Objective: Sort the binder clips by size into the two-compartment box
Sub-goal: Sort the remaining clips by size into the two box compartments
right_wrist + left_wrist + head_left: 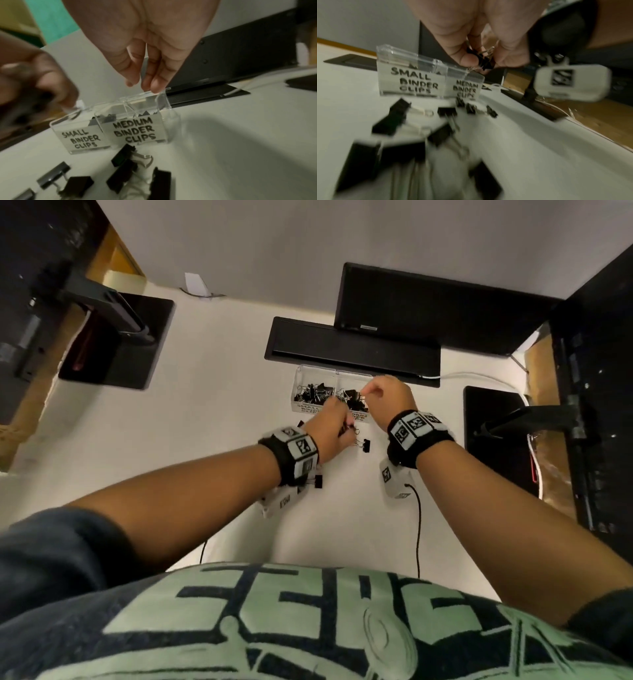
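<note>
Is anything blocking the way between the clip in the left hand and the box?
Nothing visible does. The left hand pinches a black binder clip just above the open-topped clear box. The right hand hovers over the medium side, holding nothing.

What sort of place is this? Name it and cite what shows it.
Probably an office desk: a dark monitor at the back of a white desk, and a clear box hand-labelled for small and medium binder clips.

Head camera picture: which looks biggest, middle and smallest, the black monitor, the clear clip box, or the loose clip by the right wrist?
1. black monitor, though it sits farthest away
2. clear clip box
3. loose clip, smallest by far
</note>
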Available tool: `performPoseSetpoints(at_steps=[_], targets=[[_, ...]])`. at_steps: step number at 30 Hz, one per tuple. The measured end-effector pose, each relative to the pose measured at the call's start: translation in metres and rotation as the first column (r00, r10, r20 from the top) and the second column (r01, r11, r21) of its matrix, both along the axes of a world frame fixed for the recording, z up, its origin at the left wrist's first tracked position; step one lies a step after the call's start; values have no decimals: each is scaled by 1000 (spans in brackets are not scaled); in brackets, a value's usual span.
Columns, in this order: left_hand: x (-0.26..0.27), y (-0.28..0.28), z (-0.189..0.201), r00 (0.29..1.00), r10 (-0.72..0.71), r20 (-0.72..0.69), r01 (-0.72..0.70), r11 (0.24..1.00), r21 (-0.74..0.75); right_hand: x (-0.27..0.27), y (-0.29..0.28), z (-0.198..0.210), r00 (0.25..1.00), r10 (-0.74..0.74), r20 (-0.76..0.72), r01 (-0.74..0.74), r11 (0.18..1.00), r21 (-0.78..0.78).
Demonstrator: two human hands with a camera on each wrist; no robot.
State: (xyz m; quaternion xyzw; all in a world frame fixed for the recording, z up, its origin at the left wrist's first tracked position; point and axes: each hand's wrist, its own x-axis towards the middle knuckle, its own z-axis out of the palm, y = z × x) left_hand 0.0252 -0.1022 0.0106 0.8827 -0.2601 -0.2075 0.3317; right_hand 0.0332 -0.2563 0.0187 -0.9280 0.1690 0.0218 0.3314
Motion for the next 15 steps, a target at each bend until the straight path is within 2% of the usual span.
performPoseSetpoints(at_steps=[3, 7, 9, 12, 15], targets=[[31, -15, 10, 998, 30, 57, -30, 1000, 0, -23, -4, -6, 999, -23, -27, 23, 1000, -8], [58, -31, 13, 996, -35, 86, 22, 990, 142, -52, 1, -35, 974, 137, -179, -133, 991, 34], [63, -40, 10, 989, -105, 99, 80, 970, 228, -61, 1, -48, 951, 201, -237, -210, 978, -11], [62, -45, 0, 976, -173, 130, 124, 941, 316, -67, 5, -57, 949, 187, -254, -204, 978, -42], [60, -44, -6, 966, -211, 147, 157, 937, 311, -70, 8, -59, 954, 160, -254, -178, 983, -50]])
